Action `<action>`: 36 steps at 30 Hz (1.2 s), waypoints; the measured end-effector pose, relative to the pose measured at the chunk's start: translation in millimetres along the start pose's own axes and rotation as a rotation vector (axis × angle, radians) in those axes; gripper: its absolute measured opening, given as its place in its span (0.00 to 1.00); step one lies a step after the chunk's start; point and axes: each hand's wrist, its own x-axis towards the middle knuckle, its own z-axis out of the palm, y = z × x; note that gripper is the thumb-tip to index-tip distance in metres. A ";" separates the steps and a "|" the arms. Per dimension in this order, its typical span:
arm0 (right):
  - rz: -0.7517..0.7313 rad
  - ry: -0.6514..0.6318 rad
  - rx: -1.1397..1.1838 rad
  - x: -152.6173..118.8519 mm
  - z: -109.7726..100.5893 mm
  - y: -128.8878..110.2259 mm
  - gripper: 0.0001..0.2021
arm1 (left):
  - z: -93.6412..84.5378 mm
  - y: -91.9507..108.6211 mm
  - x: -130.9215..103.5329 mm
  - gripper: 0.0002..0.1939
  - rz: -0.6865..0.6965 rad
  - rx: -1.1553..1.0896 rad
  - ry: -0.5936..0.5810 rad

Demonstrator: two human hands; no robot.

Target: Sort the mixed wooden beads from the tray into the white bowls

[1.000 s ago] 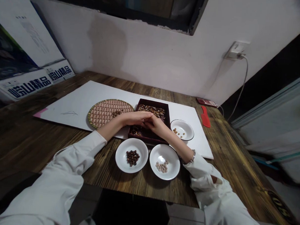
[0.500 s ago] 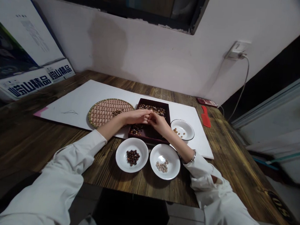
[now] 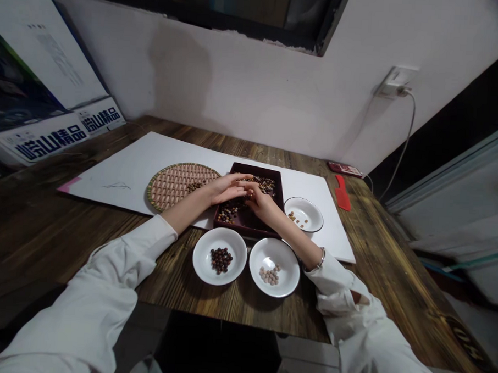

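A dark red square tray holds mixed beads, heaped at its back and its front left corner. Over the tray, my left hand is half cupped, palm up, its fingers stretched to the right. My right hand meets it from the right, fingers bent over the left fingertips; what lies between them is too small to make out. A white bowl with dark brown beads and another bowl with pale beads stand in front of the tray. To the right, a third bowl has a few yellowish pieces.
A round woven mat with some beads lies left of the tray, on a white board. Right of the board are a red scraper and a phone. Printed boxes stand at the back left.
My left hand has opened and tilted more palm up. The fingers of my right hand have loosened and spread a little over it. The bowls and tray look unchanged.
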 end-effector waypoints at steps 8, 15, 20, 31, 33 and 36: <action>0.037 -0.126 -0.171 -4.7 0.1 -4.6 0.31 | -1.6 -0.2 -0.6 0.11 0.005 0.024 0.031; 0.105 -0.208 -0.316 -5.6 -3.7 -11.6 0.35 | 0.5 2.0 -5.5 0.10 -0.031 0.055 -0.043; 0.103 -0.204 -0.320 -5.2 -3.8 -10.9 0.34 | 2.7 2.4 -7.0 0.10 -0.040 0.073 -0.040; 0.092 -0.172 -0.311 -6.5 -6.5 -14.5 0.32 | 5.7 1.7 -1.4 0.11 -0.009 0.017 0.170; 0.094 -0.167 -0.314 -6.9 -7.1 -15.6 0.32 | 7.0 1.5 -0.8 0.10 -0.008 -0.004 0.194; 0.089 -0.158 -0.313 -6.7 -7.6 -15.6 0.32 | 7.9 0.5 0.0 0.08 0.015 -0.049 0.218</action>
